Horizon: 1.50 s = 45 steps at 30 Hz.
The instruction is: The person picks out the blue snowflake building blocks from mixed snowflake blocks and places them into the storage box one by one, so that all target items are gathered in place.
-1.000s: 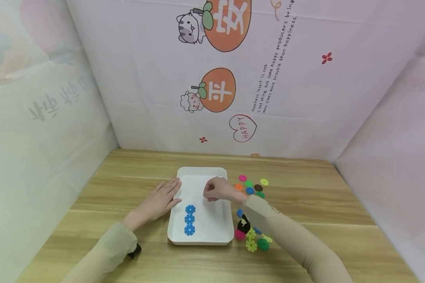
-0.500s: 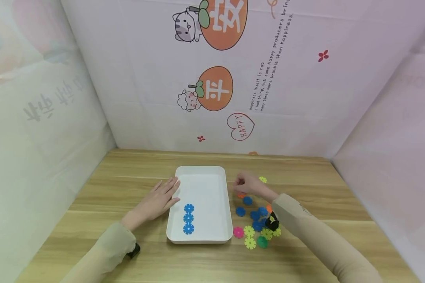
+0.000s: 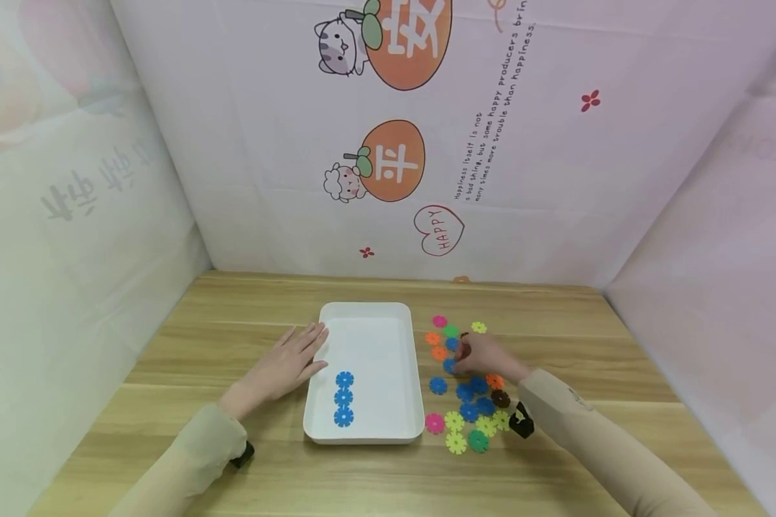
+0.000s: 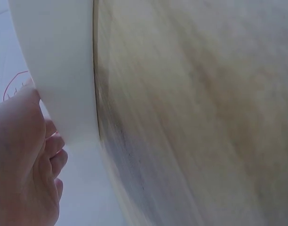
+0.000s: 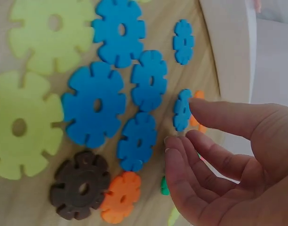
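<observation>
My left hand (image 3: 291,362) lies with straight fingers over the left rim of a white tray (image 3: 381,434). In the left wrist view, that hand (image 4: 24,155) is beside the tray's outer wall. Three blue notched snowflake discs (image 3: 343,397) stand in a column inside the tray, edges meeting. To the tray's right, my right hand (image 3: 485,357) is over the loose discs. The right wrist view shows its thumb and index finger apart, fingertips right at a blue snowflake disc (image 5: 182,110) on the table. The hand (image 5: 228,160) partly covers the orange and green pieces behind.
Several loose snowflake discs lie right of the tray: yellow (image 3: 455,442), green (image 3: 478,441), pink (image 3: 435,424), orange (image 3: 432,338), brown (image 3: 501,398) and more blue (image 3: 437,385). They rest on a wooden table (image 3: 556,445). A printed white cloth (image 3: 265,179) stands behind it.
My right hand has moved from above the tray out to the right, then lower over the loose discs, uncovering the orange and pink ones. The left hand stays at the rim.
</observation>
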Available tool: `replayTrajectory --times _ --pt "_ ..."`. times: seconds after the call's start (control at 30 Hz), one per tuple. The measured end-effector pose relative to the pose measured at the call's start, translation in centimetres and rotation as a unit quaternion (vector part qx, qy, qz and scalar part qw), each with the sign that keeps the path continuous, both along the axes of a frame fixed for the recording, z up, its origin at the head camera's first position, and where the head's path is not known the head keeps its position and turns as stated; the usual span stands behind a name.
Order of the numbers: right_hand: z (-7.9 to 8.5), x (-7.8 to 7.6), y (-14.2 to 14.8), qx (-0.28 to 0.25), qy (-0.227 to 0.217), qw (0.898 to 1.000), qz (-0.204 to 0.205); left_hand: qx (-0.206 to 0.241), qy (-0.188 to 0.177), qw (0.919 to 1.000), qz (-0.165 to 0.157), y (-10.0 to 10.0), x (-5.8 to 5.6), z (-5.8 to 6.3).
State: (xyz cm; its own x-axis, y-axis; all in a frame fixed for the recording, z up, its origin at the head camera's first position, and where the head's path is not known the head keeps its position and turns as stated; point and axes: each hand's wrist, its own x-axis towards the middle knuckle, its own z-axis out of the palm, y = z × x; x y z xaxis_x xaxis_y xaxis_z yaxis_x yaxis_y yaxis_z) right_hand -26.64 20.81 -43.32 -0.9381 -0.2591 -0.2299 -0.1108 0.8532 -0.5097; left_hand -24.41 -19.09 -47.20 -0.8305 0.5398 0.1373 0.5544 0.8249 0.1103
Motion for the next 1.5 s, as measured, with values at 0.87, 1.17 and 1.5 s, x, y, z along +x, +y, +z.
replayTrajectory --times 0.87,1.17,1.5 --pt "-1.1 -0.5 -0.1 -0.022 -0.003 1.0 -0.012 -0.016 -0.011 0.9998 -0.009 -0.4 -0.2 0.4" --pt "-0.2 -0.4 0.3 -0.078 -0.031 0.996 -0.002 -0.013 -0.011 0.9998 -0.006 -0.5 -0.2 0.3" --pt "2.5 -1.4 -0.8 -0.08 -0.008 0.996 0.031 -0.008 -0.015 0.9998 -0.006 -0.5 -0.1 0.3"
